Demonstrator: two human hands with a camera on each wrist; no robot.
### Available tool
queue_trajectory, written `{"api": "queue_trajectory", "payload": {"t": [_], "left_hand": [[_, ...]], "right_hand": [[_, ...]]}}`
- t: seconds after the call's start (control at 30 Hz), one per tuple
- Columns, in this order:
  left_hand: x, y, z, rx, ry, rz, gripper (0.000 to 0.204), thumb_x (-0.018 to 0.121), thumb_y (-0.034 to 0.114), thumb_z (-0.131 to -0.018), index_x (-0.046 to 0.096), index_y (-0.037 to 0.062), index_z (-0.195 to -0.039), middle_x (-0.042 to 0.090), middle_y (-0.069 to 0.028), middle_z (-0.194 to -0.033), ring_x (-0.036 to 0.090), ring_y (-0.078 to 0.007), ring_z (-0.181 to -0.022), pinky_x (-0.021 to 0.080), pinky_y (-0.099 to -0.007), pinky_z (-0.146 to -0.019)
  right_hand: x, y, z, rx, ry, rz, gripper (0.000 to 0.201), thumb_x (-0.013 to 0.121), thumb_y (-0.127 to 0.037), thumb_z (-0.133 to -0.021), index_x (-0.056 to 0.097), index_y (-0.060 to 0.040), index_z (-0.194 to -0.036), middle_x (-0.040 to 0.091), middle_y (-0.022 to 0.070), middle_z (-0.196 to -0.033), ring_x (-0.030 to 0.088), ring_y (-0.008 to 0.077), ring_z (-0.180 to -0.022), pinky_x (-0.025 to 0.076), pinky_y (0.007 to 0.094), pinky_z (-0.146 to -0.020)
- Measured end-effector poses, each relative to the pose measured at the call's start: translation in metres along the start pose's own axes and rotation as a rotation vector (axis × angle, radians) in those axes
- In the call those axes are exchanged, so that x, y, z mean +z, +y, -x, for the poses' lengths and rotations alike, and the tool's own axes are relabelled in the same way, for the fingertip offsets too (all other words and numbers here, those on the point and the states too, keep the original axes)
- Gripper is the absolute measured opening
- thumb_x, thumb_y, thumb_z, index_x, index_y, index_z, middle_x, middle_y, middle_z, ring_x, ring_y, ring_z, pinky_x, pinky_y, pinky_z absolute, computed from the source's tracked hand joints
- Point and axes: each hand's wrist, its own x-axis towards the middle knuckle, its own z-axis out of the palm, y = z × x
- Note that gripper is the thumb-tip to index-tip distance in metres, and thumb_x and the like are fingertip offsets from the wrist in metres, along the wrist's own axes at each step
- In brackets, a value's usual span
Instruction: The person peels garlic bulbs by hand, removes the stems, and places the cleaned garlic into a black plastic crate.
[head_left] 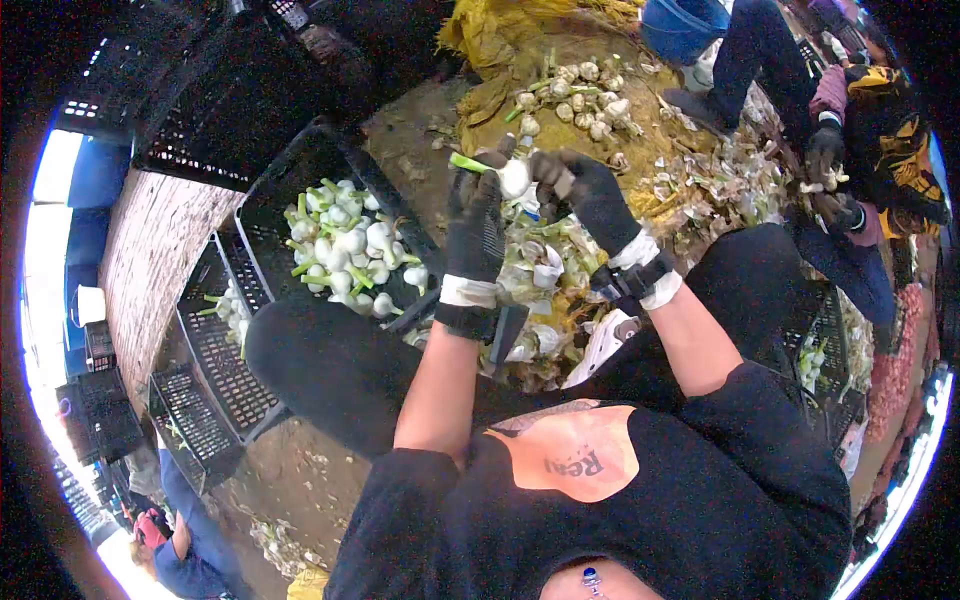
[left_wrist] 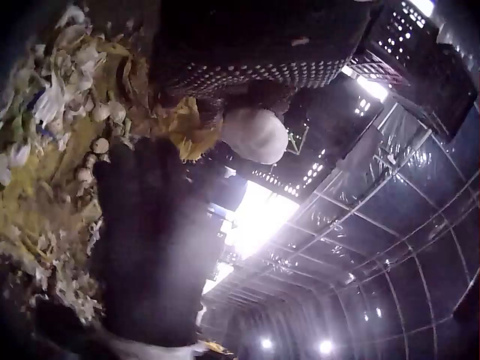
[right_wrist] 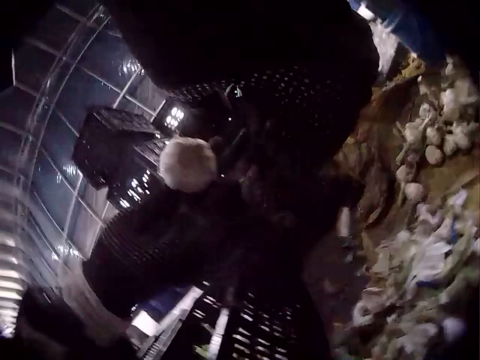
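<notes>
A white garlic bulb (head_left: pixel 514 178) with a short green stem is held up between two dark-gloved hands in the head view. The left hand (head_left: pixel 474 215) curls its fingers round the bulb and stem. At the bulb's other side is the right hand (head_left: pixel 590 195), its fingers bent close to it; a small light-brown patch shows at those fingers, too unclear to name. The left wrist view shows the pale bulb (left_wrist: pixel 256 136) beyond the dark glove (left_wrist: pixel 150 240). In the right wrist view the bulb (right_wrist: pixel 188 164) stands out against dark gloves, whose fingers blend together.
A black crate (head_left: pixel 290 190) at the left holds peeled garlic (head_left: pixel 345 245). Unpeeled bulbs (head_left: pixel 595 100) lie on yellow sacking ahead, with loose skins (head_left: pixel 715 185) around. More crates (head_left: pixel 225 350) stand left. Another person's gloved hands (head_left: pixel 828 170) work at the right, near a blue bucket (head_left: pixel 685 28).
</notes>
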Motion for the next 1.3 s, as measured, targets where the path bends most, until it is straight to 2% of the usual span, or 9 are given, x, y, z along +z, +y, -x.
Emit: {"api": "queue_trajectory", "payload": {"t": [0.3, 0.43, 0.57, 0.67, 0.83, 1.0, 1.17, 1.23, 1.3], "left_hand": [[-0.001, 0.021, -0.014, -0.182, -0.132, 0.198, 0.030, 0.047, 0.014, -0.097, 0.050, 0.0010, -0.124, 0.053, -0.0126, -0.130, 0.055, -0.0158, -0.107, 0.044, -0.0267, -0.089], [0.001, -0.002, -0.007, -0.247, -0.078, 0.400, 0.028, 0.051, 0.013, -0.095, 0.052, 0.0015, -0.121, 0.055, -0.0109, -0.126, 0.057, -0.0181, -0.108, 0.046, -0.0285, -0.091], [-0.005, 0.016, -0.011, -0.173, -0.062, 0.096, 0.033, 0.054, 0.013, -0.093, 0.049, 0.0033, -0.124, 0.056, -0.0124, -0.124, 0.055, -0.0217, -0.113, 0.046, -0.0333, -0.095], [-0.018, 0.014, -0.017, -0.175, 0.117, 0.003, 0.034, 0.058, 0.014, -0.091, 0.050, 0.0014, -0.121, 0.058, -0.0136, -0.119, 0.058, -0.0267, -0.106, 0.048, -0.0358, -0.091], [-0.122, -0.026, -0.022, 0.020, -0.073, -1.932, 0.018, 0.053, 0.015, -0.087, 0.060, 0.0033, -0.098, 0.064, -0.0163, -0.087, 0.061, -0.0298, -0.076, 0.049, -0.0356, -0.067], [-0.181, 0.017, -0.039, -0.066, 0.109, -2.018, 0.033, 0.048, 0.019, -0.090, 0.047, 0.0033, -0.119, 0.052, -0.0183, -0.112, 0.053, -0.0285, -0.100, 0.043, -0.0381, -0.083], [-0.129, 0.041, -0.039, 0.107, -0.222, -2.137, 0.052, 0.044, 0.023, -0.093, 0.034, 0.0033, -0.139, 0.040, -0.0204, -0.137, 0.046, -0.0273, -0.124, 0.038, -0.0406, -0.100], [-0.116, 0.035, -0.034, 0.258, -0.346, -3.047, 0.050, 0.041, 0.024, -0.095, 0.032, 0.0039, -0.140, 0.038, -0.0205, -0.138, 0.040, -0.0309, -0.128, 0.032, -0.0431, -0.105], [-0.099, 0.025, -0.030, 0.537, -0.493, -3.911, 0.049, 0.038, 0.025, -0.097, 0.031, 0.0046, -0.141, 0.036, -0.0207, -0.140, 0.034, -0.0346, -0.132, 0.026, -0.0456, -0.110]], "right_hand": [[-0.001, 0.029, -0.011, -0.292, 0.205, 0.356, 0.025, 0.058, -0.025, -0.092, 0.059, -0.0015, -0.084, 0.057, 0.0029, -0.063, 0.053, 0.0090, -0.054, 0.043, 0.0266, -0.050], [-0.007, 0.001, -0.005, -0.084, -0.016, -0.394, 0.021, 0.056, -0.024, -0.093, 0.060, -0.0043, -0.086, 0.057, 0.0004, -0.066, 0.055, 0.0085, -0.057, 0.042, 0.0232, -0.052], [0.003, 0.029, -0.013, -0.039, -0.126, 0.267, 0.028, 0.061, -0.030, -0.081, 0.065, -0.0055, -0.094, 0.067, 0.0118, -0.089, 0.065, 0.0277, -0.076, 0.051, 0.0383, -0.068], [0.010, 0.132, -0.020, -0.410, -0.082, 0.669, 0.023, 0.058, -0.027, -0.080, 0.067, -0.0134, -0.097, 0.066, 0.0170, -0.095, 0.064, 0.0371, -0.082, 0.052, 0.0464, -0.072], [-0.018, 0.150, -0.029, 0.190, -0.319, 1.036, 0.035, 0.062, -0.031, -0.081, 0.064, -0.0072, -0.107, 0.066, 0.0187, -0.102, 0.063, 0.0338, -0.093, 0.049, 0.0398, -0.081], [-0.082, 0.189, -0.057, 0.290, -0.162, 1.233, 0.054, 0.050, -0.052, -0.086, 0.059, -0.0095, -0.119, 0.061, 0.0197, -0.115, 0.056, 0.0373, -0.108, 0.043, 0.0437, -0.093], [-0.091, 0.237, -0.085, 0.666, 0.140, 0.339, 0.058, 0.044, -0.054, -0.088, 0.057, -0.0073, -0.120, 0.058, 0.0190, -0.121, 0.053, 0.0373, -0.113, 0.040, 0.0449, -0.096], [-0.092, 0.246, -0.092, 0.471, -0.151, 1.114, 0.058, 0.044, -0.055, -0.088, 0.057, -0.0077, -0.120, 0.059, 0.0181, -0.120, 0.055, 0.0361, -0.111, 0.042, 0.0443, -0.095], [-0.100, 0.229, -0.086, 0.523, -0.128, 1.147, 0.054, 0.047, -0.052, -0.088, 0.060, -0.0082, -0.116, 0.061, 0.0188, -0.116, 0.057, 0.0359, -0.108, 0.045, 0.0443, -0.092]]}}
